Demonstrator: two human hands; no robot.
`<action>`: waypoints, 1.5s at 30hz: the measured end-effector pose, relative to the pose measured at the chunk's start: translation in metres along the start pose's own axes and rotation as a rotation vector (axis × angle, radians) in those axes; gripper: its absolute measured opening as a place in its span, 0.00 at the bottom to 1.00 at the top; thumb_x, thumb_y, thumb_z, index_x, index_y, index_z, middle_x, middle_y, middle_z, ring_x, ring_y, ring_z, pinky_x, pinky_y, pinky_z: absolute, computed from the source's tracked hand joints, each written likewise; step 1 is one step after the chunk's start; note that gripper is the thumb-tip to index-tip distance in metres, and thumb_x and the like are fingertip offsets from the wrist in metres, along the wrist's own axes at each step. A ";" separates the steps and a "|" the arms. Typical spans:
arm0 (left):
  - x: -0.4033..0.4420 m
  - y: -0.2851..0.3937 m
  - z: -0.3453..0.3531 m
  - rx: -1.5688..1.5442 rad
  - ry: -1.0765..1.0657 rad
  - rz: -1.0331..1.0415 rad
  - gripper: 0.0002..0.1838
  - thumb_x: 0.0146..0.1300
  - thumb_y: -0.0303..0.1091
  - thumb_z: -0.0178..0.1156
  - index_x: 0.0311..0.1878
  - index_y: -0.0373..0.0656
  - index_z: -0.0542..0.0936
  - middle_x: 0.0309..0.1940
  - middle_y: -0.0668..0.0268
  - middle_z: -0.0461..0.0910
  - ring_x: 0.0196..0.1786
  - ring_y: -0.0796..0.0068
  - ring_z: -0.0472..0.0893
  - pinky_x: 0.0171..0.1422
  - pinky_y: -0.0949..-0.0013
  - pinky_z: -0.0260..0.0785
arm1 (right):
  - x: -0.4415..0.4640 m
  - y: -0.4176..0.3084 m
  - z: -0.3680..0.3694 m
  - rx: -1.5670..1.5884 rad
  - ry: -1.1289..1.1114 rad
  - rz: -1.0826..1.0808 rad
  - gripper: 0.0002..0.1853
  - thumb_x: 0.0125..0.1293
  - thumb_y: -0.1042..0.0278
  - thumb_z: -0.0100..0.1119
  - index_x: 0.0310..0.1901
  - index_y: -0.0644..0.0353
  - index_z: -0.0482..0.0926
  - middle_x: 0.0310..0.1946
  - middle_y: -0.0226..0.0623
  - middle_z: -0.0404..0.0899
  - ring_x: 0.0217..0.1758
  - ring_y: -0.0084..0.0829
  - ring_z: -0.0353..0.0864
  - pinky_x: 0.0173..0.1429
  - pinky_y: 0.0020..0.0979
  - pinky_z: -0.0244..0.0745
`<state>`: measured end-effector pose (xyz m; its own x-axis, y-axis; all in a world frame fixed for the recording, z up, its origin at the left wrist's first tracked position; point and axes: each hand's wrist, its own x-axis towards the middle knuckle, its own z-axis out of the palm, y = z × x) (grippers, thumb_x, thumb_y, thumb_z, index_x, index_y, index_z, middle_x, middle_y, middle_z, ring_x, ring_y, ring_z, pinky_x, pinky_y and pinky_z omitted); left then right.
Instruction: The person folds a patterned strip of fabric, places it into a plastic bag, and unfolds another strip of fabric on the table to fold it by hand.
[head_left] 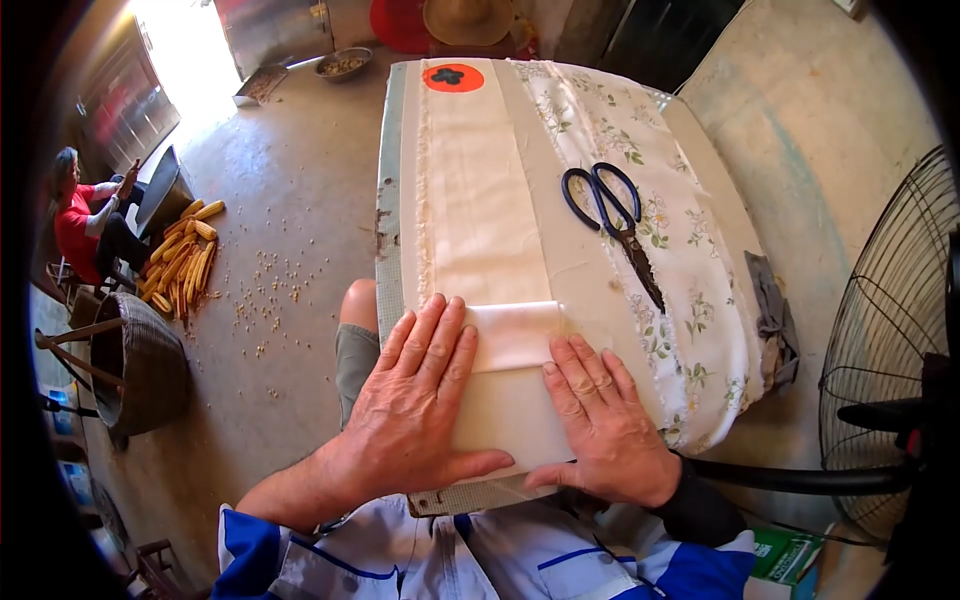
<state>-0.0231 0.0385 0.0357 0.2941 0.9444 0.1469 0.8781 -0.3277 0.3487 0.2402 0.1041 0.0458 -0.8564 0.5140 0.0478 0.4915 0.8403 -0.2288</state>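
A long strip of cream cloth point(480, 200) runs down the table, its near end folded over into a paler white flap point(515, 335). My left hand point(415, 400) lies flat with fingers stretched over the flap's left end. Opposite it, my right hand point(605, 425) rests flat, fingertips at the flap's right end. Both thumbs point inward over the bare tabletop. To the right of the strip, dark-handled scissors point(622, 235) lie with rusty blades toward me, partly on a floral cloth point(700, 300). An orange disc with a dark knob-shaped piece point(453, 77) sits on the strip's far end.
A black wire fan point(890, 330) stands close on the right. A grey rag point(772, 320) hangs at the table's right edge. On the left are a woven basket point(140, 365), corn cobs point(180, 262), scattered kernels and a seated person in red point(75, 225). A bowl point(343, 65) stands farther back.
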 end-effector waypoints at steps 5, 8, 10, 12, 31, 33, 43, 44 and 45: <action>0.000 -0.002 0.003 -0.013 0.104 -0.011 0.56 0.58 0.65 0.75 0.74 0.23 0.71 0.80 0.36 0.64 0.85 0.38 0.60 0.89 0.42 0.50 | 0.019 0.013 -0.010 -0.005 0.201 -0.098 0.43 0.67 0.43 0.71 0.71 0.72 0.73 0.72 0.60 0.74 0.77 0.55 0.74 0.77 0.55 0.68; 0.000 -0.008 0.011 -0.019 0.213 -0.009 0.46 0.61 0.58 0.76 0.70 0.28 0.76 0.76 0.40 0.71 0.82 0.41 0.67 0.86 0.44 0.57 | 0.039 0.018 -0.009 -0.190 0.318 -0.208 0.27 0.68 0.59 0.67 0.62 0.69 0.80 0.66 0.55 0.80 0.72 0.49 0.79 0.73 0.51 0.73; 0.002 -0.010 0.010 -0.022 0.262 -0.010 0.40 0.63 0.53 0.75 0.67 0.30 0.79 0.74 0.43 0.75 0.79 0.43 0.72 0.83 0.45 0.62 | 0.049 0.020 -0.002 -0.226 0.360 -0.257 0.19 0.67 0.65 0.65 0.55 0.68 0.82 0.64 0.53 0.82 0.71 0.47 0.81 0.72 0.50 0.73; 0.004 -0.010 0.011 -0.015 0.307 -0.011 0.37 0.63 0.50 0.75 0.66 0.31 0.79 0.71 0.45 0.77 0.77 0.44 0.75 0.81 0.46 0.65 | 0.054 0.020 -0.001 -0.252 0.379 -0.295 0.14 0.67 0.69 0.65 0.51 0.67 0.83 0.62 0.51 0.83 0.69 0.45 0.82 0.71 0.49 0.74; -0.006 0.002 0.021 0.017 0.451 0.060 0.17 0.60 0.27 0.69 0.53 0.40 0.86 0.57 0.59 0.88 0.62 0.59 0.85 0.68 0.53 0.74 | 0.048 0.035 0.002 -0.062 0.460 -0.303 0.20 0.57 0.77 0.68 0.53 0.63 0.83 0.51 0.40 0.86 0.57 0.41 0.86 0.66 0.48 0.77; -0.010 0.006 0.019 0.013 0.442 0.055 0.17 0.59 0.27 0.70 0.53 0.41 0.86 0.57 0.60 0.86 0.61 0.59 0.84 0.67 0.54 0.74 | 0.046 0.042 0.002 -0.038 0.436 -0.328 0.21 0.55 0.78 0.69 0.54 0.63 0.84 0.50 0.39 0.87 0.56 0.41 0.87 0.64 0.47 0.78; -0.020 -0.011 0.018 -0.124 0.562 -0.037 0.23 0.52 0.25 0.73 0.54 0.42 0.86 0.43 0.64 0.88 0.47 0.59 0.85 0.55 0.56 0.78 | 0.046 0.042 0.000 0.234 0.402 -0.200 0.24 0.56 0.85 0.71 0.56 0.64 0.83 0.44 0.42 0.87 0.48 0.45 0.87 0.53 0.40 0.83; -0.019 -0.013 0.019 -0.145 0.572 -0.050 0.23 0.53 0.25 0.73 0.55 0.41 0.86 0.42 0.64 0.88 0.45 0.59 0.85 0.54 0.56 0.78 | 0.047 0.041 0.000 0.270 0.405 -0.171 0.23 0.58 0.87 0.71 0.57 0.63 0.83 0.43 0.42 0.87 0.46 0.45 0.87 0.51 0.39 0.84; -0.019 -0.015 0.020 -0.166 0.581 -0.063 0.23 0.54 0.25 0.74 0.56 0.41 0.86 0.41 0.63 0.88 0.44 0.59 0.85 0.54 0.56 0.78 | 0.048 0.041 0.001 0.299 0.408 -0.143 0.25 0.58 0.86 0.71 0.59 0.64 0.82 0.43 0.43 0.87 0.46 0.46 0.87 0.50 0.39 0.84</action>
<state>-0.0342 0.0261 0.0088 -0.0522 0.8085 0.5862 0.8025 -0.3154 0.5064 0.2194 0.1629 0.0373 -0.7515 0.4729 0.4601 0.2562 0.8518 -0.4570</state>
